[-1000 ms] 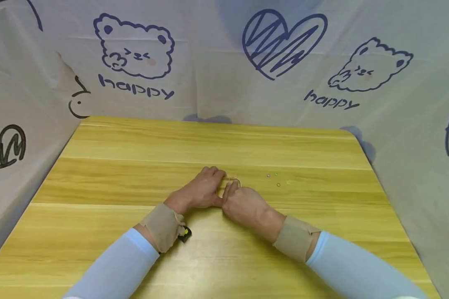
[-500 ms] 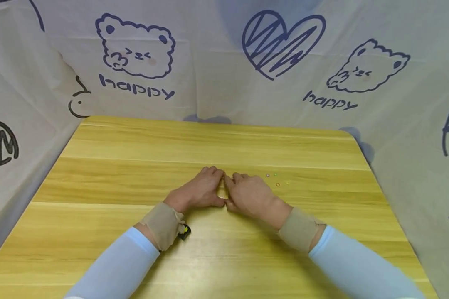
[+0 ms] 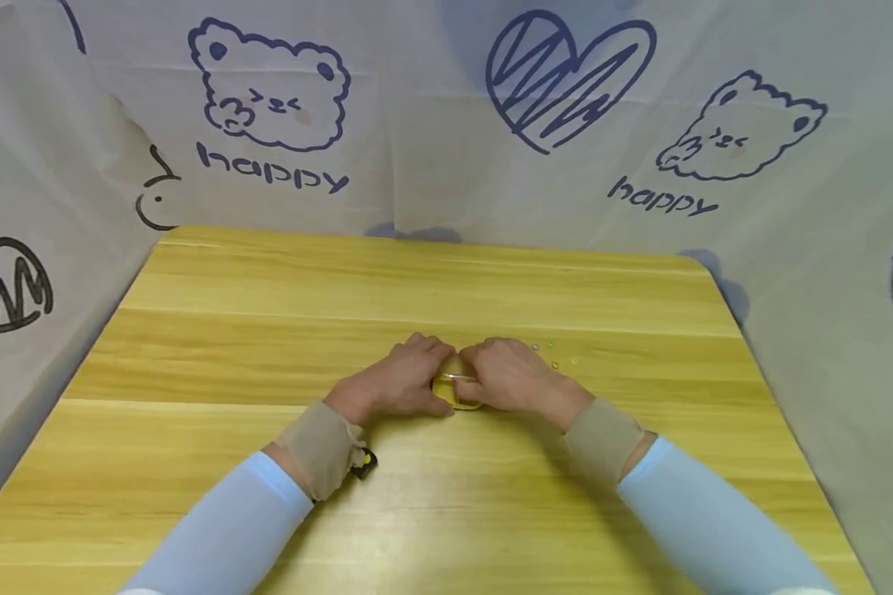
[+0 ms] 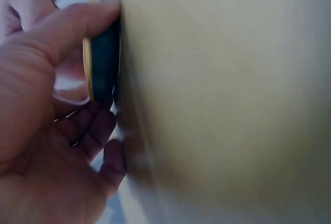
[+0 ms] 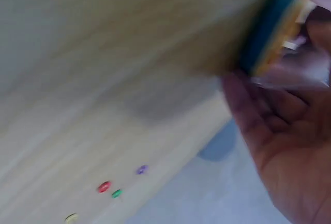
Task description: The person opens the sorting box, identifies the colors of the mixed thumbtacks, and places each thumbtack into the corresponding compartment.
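Observation:
Near the table's middle, my left hand (image 3: 405,376) grips a small flat case (image 4: 105,48) by its side, thumb along one edge. The case has a dark teal body and a yellow rim, and its yellow inside shows between my hands in the head view. From the right, my right hand (image 3: 509,373) pinches a clear cover (image 5: 300,74), which stands tilted over the case. Its bright edge shows beside the right thumb in the head view. My fingers hide much of both parts.
Several tiny coloured rings lie on the wooden table (image 3: 268,281) just right of my right hand, among them a red ring (image 5: 104,187), a purple ring (image 5: 141,169) and a green ring (image 5: 117,193). White cloth (image 3: 432,107) with drawings stands behind the table.
My right hand has moved slightly right and away from me, its fingers no longer against the left thumb. The case's yellow inside has come into view under the tilted cover. The left hand stays nearly still.

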`<state>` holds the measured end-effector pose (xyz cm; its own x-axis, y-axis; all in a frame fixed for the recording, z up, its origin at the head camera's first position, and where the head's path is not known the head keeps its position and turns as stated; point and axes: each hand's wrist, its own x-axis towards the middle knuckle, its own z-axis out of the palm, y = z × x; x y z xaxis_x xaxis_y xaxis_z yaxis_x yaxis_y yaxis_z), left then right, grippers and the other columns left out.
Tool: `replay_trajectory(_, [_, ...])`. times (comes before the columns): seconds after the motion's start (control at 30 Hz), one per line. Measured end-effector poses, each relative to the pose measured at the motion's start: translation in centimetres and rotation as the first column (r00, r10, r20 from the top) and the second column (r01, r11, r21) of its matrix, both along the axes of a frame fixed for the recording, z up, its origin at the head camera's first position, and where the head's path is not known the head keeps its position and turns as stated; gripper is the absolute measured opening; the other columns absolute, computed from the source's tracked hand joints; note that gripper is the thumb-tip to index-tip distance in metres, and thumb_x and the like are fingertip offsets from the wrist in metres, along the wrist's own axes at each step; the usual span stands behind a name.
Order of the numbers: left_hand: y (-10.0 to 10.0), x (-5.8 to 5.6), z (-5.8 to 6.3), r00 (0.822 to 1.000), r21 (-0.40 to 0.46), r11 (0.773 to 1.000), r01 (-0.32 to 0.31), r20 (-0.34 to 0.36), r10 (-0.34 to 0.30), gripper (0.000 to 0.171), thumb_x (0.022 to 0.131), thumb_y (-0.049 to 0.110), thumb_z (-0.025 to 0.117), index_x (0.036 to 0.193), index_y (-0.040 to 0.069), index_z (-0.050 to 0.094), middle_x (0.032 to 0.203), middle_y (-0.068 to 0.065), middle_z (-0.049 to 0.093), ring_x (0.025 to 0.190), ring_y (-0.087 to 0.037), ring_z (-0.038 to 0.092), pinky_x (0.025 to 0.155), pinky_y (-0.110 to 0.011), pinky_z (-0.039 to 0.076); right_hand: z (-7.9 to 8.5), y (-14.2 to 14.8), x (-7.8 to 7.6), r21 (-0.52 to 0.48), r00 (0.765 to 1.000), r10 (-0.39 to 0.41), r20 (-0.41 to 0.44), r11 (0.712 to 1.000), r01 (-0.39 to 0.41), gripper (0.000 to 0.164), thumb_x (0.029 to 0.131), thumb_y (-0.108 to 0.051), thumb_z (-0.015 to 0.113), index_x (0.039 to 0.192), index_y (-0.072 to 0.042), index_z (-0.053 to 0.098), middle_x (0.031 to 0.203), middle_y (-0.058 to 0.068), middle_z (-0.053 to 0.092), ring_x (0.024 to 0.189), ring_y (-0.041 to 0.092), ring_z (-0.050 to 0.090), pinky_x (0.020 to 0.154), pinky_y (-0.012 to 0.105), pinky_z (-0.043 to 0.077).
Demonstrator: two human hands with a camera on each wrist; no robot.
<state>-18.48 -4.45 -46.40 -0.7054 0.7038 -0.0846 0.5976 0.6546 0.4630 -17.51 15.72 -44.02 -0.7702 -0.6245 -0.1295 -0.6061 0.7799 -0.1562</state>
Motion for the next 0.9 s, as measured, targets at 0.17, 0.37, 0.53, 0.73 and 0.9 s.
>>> replay_trajectory(0.17, [0.2, -0.1, 0.4, 0.999, -0.012, 0.999, -0.036, 0.033, 0.036, 0.075, 0.075, 0.045, 0.078, 0.131, 0.005, 0.048, 0.122, -0.008, 0.052, 0.109, -0.025, 0.042, 0.096, -0.046, 0.040, 0.9, 0.5, 0.2, -0.034, 0.995, -0.038, 0.090, 0.999, 0.042, 0.045, 0.092, -0.055, 0.053, 0.109, -0.014, 0.063, 0.085, -0.002, 0.063, 0.075, 0.014, 0.055, 0.068, 0.034, 0.047])
replay_trajectory(0.37, [-0.3, -0.1, 0.3, 0.992, 0.034, 0.994, -0.108, 0.063, 0.105, 0.083, 0.073, 0.044, 0.081, 0.135, 0.002, 0.044, 0.127, -0.012, 0.050, 0.110, -0.026, 0.041, 0.099, -0.040, 0.040, 1.3, 1.4, 0.4, -0.150, 0.991, -0.089, 0.098, 0.983, 0.103, 0.058, 0.089, -0.047, 0.064, 0.132, -0.009, 0.054, 0.107, 0.002, 0.066, 0.084, 0.012, 0.060, 0.078, 0.036, 0.052])
replay_trajectory(0.53, [-0.6, 0.1, 0.2, 0.983, 0.070, 0.986, -0.149, 0.120, 0.140, 0.092, 0.072, 0.050, 0.081, 0.139, 0.003, 0.040, 0.133, -0.014, 0.047, 0.118, -0.029, 0.039, 0.102, -0.043, 0.039, 1.4, 2.0, 0.7, -0.254, 0.993, -0.111, 0.042, 0.960, 0.118, 0.046, 0.089, -0.041, 0.067, 0.123, -0.011, 0.062, 0.116, 0.005, 0.067, 0.091, 0.014, 0.064, 0.075, 0.035, 0.055])
replay_trajectory(0.73, [-1.1, 0.2, 0.1, 0.971, 0.121, 0.972, -0.201, 0.159, 0.181, 0.090, 0.070, 0.050, 0.082, 0.137, 0.004, 0.044, 0.130, -0.012, 0.049, 0.121, -0.028, 0.039, 0.104, -0.044, 0.037, 1.1, 2.5, 0.8, -0.336, 0.995, -0.092, -0.039, 0.939, 0.074, 0.031, 0.089, -0.034, 0.069, 0.109, -0.010, 0.070, 0.103, 0.002, 0.070, 0.084, 0.011, 0.063, 0.071, 0.032, 0.054])
replay_trajectory(0.9, [-1.2, 0.0, -0.1, 0.972, 0.132, 0.972, -0.195, 0.161, 0.173, 0.085, 0.072, 0.047, 0.082, 0.136, 0.005, 0.046, 0.130, -0.011, 0.049, 0.118, -0.027, 0.040, 0.103, -0.043, 0.038, 0.8, 2.7, 0.8, -0.361, 0.992, -0.097, -0.081, 0.931, 0.061, 0.023, 0.090, -0.031, 0.069, 0.101, -0.011, 0.073, 0.095, 0.000, 0.071, 0.080, 0.008, 0.062, 0.070, 0.030, 0.054])
